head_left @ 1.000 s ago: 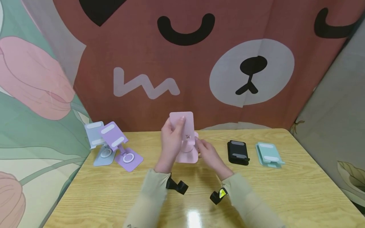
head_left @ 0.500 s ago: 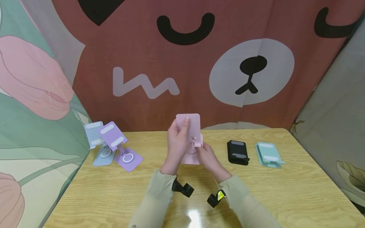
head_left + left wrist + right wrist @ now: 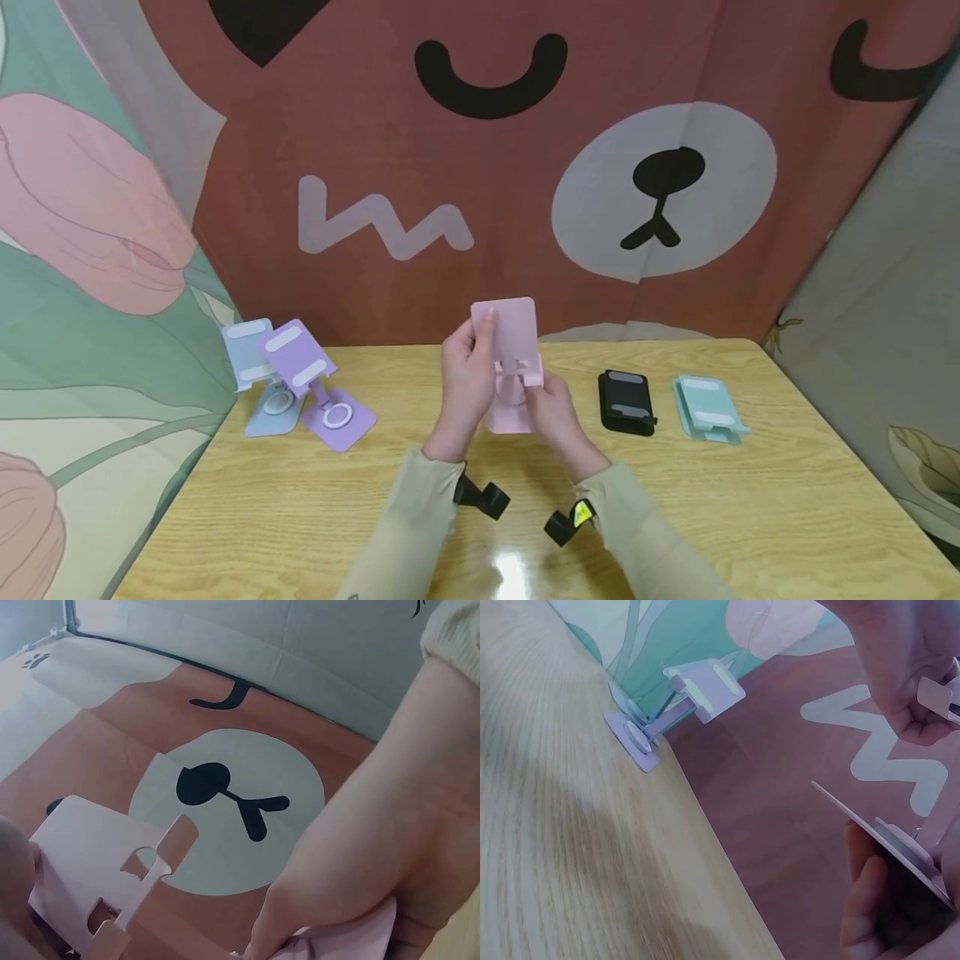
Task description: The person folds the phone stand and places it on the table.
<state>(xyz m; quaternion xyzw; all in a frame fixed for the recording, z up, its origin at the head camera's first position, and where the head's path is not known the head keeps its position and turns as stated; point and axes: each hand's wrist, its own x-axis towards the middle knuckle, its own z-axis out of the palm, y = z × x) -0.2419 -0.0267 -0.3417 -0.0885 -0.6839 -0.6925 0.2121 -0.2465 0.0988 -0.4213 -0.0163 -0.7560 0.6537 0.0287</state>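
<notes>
A pink folding phone stand [image 3: 516,329] is held up over the middle of the table, its back plate above and its base plate below. My left hand [image 3: 468,375] grips the left edge of the back plate, thumb across its front. With my right hand [image 3: 557,415] I hold the base from its right side. In the left wrist view the back plate [image 3: 97,855] shows two cut-outs and two bent lips at its lower end. Fingers of the right hand [image 3: 866,900] curl under the base plate [image 3: 889,840] in the right wrist view.
Unfolded blue [image 3: 273,417] and purple [image 3: 300,354] phone stands are on the wooden table [image 3: 262,517] at left. At right lie a folded black stand [image 3: 626,402] and a folded mint-green one [image 3: 707,407]. A printed bear cloth [image 3: 360,292] hangs behind the table.
Both hands and the pink stand have shifted right. The back plate has swung relative to the base, and its bottom lip and cut-outs now show. My right hand has moved lower along the base.
</notes>
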